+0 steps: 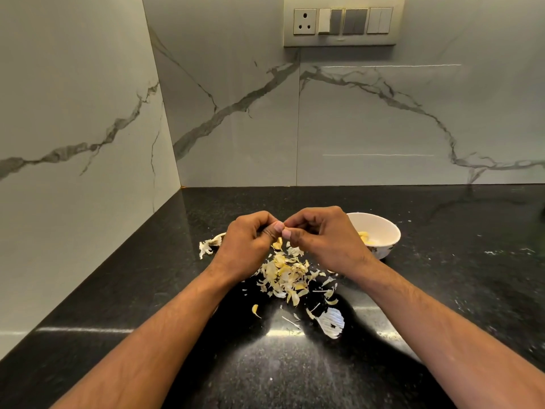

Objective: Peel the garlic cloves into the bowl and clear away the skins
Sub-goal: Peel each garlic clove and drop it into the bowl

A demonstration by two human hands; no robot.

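Both hands meet above the middle of the black speckled desk (442, 290), fingertips together. The left hand (246, 246) has its fingers curled in, and the right hand (321, 240) has its fingers curled the same way, the two thumbs side by side. They seem to pinch something small between them, probably a garlic clove, but the fingers hide it, so I cannot tell which way it points or how its long axis lies.

Straight below the hands lies the pile of garlic skins (287, 276), pale yellow and papery, spread loosely toward the desk's near edge. A few loose flakes lie apart from it: one small curled piece (255, 310) nearer the near edge, and a larger white skin (331, 323) to the right of that. Another white scrap of skin (208, 246) lies just left of the left hand, partly hidden by it.

The white bowl (380, 228) stands on the desk just right of the right hand, toward the back edge, with a dark pattern low on its outer wall. Peeled yellow cloves (364, 237) show inside, partly behind the hand.

On the marbled back wall hangs a switch panel (343, 22) with a socket. No writing can be read anywhere.
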